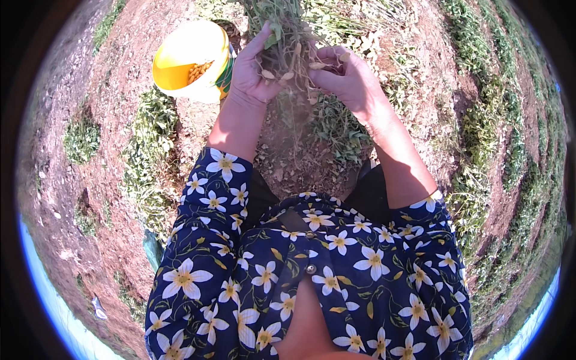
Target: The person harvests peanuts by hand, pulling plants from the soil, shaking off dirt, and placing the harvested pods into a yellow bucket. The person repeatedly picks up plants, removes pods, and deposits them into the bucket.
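My left hand (pixel 255 72) grips a bunch of uprooted peanut plants (pixel 281 40) from its left side, the thumb pointing up along the stems. Pale peanut pods (pixel 288 76) dangle among the thin roots at the lower end of the bunch. On the other side, my right hand (pixel 344 76) pinches a peanut pod (pixel 317 65) between thumb and fingers at the edge of the roots. Left of my left hand stands a yellow bucket (pixel 171 67), tilted in the view, with loose peanuts (pixel 199 72) inside.
Cut or pulled plants (pixel 337 128) lie on the dry soil beneath my hands. A leafy row (pixel 150 139) runs down the left side, and several green rows (pixel 486 121) curve along the right. Something dark green (pixel 153 249) lies beside my left sleeve.
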### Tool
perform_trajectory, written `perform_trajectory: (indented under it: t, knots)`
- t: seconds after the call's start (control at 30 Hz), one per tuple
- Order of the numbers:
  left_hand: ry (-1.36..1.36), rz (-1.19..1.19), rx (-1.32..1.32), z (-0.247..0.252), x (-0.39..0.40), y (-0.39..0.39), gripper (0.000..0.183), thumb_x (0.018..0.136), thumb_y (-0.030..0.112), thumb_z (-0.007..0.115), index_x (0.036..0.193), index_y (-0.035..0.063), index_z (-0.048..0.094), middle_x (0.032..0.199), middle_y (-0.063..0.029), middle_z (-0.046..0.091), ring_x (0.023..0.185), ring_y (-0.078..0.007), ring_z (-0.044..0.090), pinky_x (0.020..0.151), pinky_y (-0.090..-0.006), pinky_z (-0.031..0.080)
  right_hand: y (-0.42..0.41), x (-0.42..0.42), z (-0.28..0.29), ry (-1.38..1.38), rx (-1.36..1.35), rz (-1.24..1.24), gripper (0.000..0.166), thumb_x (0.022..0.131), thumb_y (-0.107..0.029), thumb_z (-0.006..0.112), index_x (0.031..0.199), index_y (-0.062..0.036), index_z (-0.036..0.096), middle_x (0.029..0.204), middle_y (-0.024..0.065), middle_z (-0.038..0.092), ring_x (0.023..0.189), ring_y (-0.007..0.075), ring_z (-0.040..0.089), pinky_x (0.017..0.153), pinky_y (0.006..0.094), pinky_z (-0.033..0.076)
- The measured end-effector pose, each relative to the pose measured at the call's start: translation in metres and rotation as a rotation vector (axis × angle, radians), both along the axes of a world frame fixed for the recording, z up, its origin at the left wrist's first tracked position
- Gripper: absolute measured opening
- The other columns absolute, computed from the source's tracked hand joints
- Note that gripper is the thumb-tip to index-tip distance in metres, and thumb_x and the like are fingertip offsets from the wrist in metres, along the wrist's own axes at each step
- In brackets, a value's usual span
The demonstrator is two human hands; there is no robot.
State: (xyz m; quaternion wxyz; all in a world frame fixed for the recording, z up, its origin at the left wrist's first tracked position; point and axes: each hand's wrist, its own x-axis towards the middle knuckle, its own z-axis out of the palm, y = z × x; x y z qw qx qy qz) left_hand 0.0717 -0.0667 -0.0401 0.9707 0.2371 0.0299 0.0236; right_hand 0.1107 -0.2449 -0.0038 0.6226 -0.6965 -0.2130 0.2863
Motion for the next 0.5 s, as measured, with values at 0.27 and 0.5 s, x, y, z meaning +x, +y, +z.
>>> perform_trajectory:
  t: [0.27, 0.5]
  knots:
    - [-0.132, -0.070, -0.087, 0.000, -0.004, 0.002, 0.051, 0.091, 0.034, 0.046, 0.124, -0.0041, 0.041, 0.111, -0.0165, 0.052, 0.100, -0.0269, 0.052, 0.087, -0.0400, 0.047, -0.007, 0.012, -0.013, 0.070, 0.281, -0.040, 0.016, 0.088, -0.012, 0.060, 0.099, -0.0003, 0.060, 0.085, 0.0041, 0.062, 0.077, 0.0108, 0.061, 0.070, 0.0245, 0.052]
    - [-0.438, -0.505, -0.411, -0.009, 0.006, 0.002, 0.059, 0.079, 0.028, 0.066, 0.126, 0.0020, 0.041, 0.106, -0.0063, 0.047, 0.093, -0.0188, 0.048, 0.079, -0.0313, 0.046, -0.015, 0.044, -0.030, 0.115, 0.453, -0.478, 0.016, 0.091, -0.013, 0.056, 0.093, 0.0024, 0.058, 0.083, 0.0072, 0.061, 0.074, 0.0136, 0.062, 0.067, 0.0256, 0.055]
